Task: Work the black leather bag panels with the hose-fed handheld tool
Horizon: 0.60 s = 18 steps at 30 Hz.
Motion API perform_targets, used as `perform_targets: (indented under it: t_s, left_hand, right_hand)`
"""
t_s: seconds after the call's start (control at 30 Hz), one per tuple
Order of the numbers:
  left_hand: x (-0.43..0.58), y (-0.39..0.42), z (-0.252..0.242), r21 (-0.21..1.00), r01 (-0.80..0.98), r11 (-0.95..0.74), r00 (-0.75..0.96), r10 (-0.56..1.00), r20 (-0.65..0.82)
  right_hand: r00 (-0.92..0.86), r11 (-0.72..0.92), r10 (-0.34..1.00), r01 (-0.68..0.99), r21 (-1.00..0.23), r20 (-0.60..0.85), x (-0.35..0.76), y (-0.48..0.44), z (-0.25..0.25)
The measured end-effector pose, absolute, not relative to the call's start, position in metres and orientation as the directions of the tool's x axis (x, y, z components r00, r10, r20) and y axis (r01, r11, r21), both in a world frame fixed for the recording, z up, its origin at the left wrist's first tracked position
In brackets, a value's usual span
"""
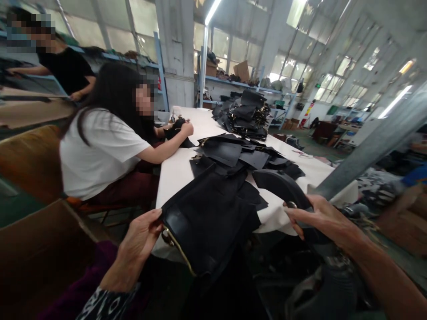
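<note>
A black leather bag piece [208, 222] is held at the near edge of the white table [182, 171], overhanging toward the wearer. The left hand [138, 249] is closed on its near-left corner, thumb on top, just beside a gold-coloured metal trim [178, 251] that runs along the lower edge. The long axis of the piece is noted as running from near left to far right, up toward the loose black cut pieces [233, 153] spread over the tabletop.

The right hand [320, 218] is partly closed on a curved black strap [283, 184], fingers pointing left; a small metal fitting is seen at the fingertips. The strap arcs up and left toward the bag piece, though whether the two are joined cannot be told. The left hand is the nearer to the main panel.

A stack of finished black pieces [248, 115] is noted at the far end of the table. A cardboard box [40, 249] stands at lower left; its contents are not visible. A seated person in a white shirt [100, 151] works at the table's left side, hands on a dark piece.
</note>
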<state>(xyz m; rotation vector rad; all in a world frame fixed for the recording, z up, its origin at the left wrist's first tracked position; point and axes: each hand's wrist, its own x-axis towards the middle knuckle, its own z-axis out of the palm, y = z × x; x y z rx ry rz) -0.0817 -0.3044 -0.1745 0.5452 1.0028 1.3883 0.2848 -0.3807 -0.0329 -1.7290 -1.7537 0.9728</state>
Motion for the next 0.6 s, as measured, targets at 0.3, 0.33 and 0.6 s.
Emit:
perform_targets:
  t_s: [0.3,0.33,0.6]
  left_hand:
    - [-0.071,-0.303,-0.175,0.85,-0.514,0.12,-0.156,0.961,-0.23]
    - [-0.07,-0.305,-0.173,0.855,-0.509,0.101,-0.162,0.964,-0.21]
    - [-0.074,-0.303,-0.149,0.799,-0.595,0.089,-0.164,0.959,-0.23]
  right_hand:
    - [-0.027,-0.179,0.961,0.701,-0.69,-0.277,0.316,-0.438,-0.068]
    - [-0.072,-0.165,0.953,0.687,-0.707,-0.293,0.314,-0.438,-0.074]
    - [-0.113,-0.167,0.932,0.711,-0.683,-0.345,0.291,-0.422,-0.099]
